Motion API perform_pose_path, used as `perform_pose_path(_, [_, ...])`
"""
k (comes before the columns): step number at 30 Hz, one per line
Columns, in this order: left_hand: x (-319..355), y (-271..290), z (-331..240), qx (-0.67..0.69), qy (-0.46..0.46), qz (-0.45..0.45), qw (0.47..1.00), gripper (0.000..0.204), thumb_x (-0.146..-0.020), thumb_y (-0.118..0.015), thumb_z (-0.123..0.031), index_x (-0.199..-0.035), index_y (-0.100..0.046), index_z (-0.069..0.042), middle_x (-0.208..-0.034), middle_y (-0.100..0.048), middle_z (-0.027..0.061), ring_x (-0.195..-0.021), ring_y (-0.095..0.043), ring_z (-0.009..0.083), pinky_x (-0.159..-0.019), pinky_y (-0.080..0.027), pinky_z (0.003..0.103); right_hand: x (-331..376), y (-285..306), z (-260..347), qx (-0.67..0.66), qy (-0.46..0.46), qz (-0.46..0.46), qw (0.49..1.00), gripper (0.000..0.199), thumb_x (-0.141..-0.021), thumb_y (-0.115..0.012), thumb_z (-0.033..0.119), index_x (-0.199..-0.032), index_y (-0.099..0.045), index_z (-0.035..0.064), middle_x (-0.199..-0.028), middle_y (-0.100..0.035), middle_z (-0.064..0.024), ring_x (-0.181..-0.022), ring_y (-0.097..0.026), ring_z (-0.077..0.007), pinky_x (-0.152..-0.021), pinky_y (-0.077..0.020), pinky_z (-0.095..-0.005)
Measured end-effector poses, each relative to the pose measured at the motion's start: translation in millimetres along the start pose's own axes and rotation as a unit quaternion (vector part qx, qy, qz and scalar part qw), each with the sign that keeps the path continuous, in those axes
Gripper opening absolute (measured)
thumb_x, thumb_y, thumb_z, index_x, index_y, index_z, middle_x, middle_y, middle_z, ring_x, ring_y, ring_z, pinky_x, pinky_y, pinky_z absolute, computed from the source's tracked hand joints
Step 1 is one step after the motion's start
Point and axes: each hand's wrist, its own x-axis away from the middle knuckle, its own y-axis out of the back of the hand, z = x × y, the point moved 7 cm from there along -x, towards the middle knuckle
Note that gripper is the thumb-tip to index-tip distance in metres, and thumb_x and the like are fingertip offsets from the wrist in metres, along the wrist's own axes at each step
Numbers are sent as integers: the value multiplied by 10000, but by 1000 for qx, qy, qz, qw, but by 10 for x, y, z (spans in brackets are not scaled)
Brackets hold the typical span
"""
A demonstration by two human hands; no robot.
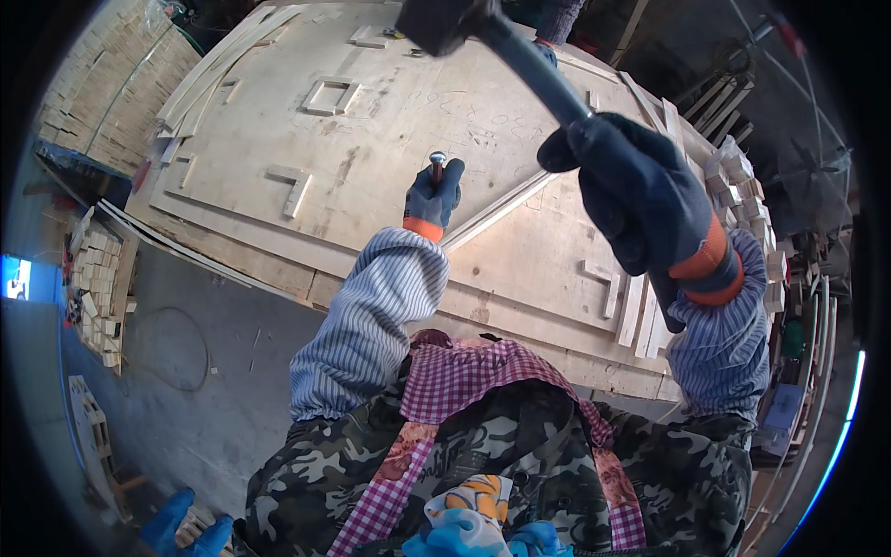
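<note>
My right hand (645, 200), in a dark blue glove with an orange cuff, is wrapped round the handle of a hammer (536, 72). The hammer is raised over the board, its dark head at the top of the view. Lower and to the left, my left hand (432, 197), gloved alike, is closed round a short metal pin with a shiny round head (438, 161). The pin stands about upright, head up; its lower end is hidden by the fingers. Beneath both hands lies a large plywood board (390, 139), with a diagonal wood strip (501, 212) beside my left hand.
The board carries a small square wooden frame (330, 97) and L-shaped wood pieces (295, 190). Stacked wood (107, 79) stands far left, wood blocks (742, 186) at right. Another person's sleeve (560, 19) shows at the far edge, blue gloves (190, 527) at lower left.
</note>
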Motion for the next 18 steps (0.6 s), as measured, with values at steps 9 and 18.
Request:
perform_pose_path(9, [25,-81,60,57,20,47,997,286,-778,-677,-307,-691,-520,-84,-504,-478,-15,-426,-411,77,-418,-311,255,97,14,-757,35,-334,-71,939,423,-855,-535,447,-913,-572,29,-530,-443,23,-377,-410,-59,-325,-340,-198])
perform_pose_path(18, [21,-22,72,1,13,22,1000,317,-789,-670,-299,-673,-468,-84,-513,-472,9,-432,-427,95,-417,-329,254,-3,78,-95,-2,98,-24,995,433,-951,-360,359,-993,-551,-28,-456,-444,34,-317,-360,-19,-280,-286,-160])
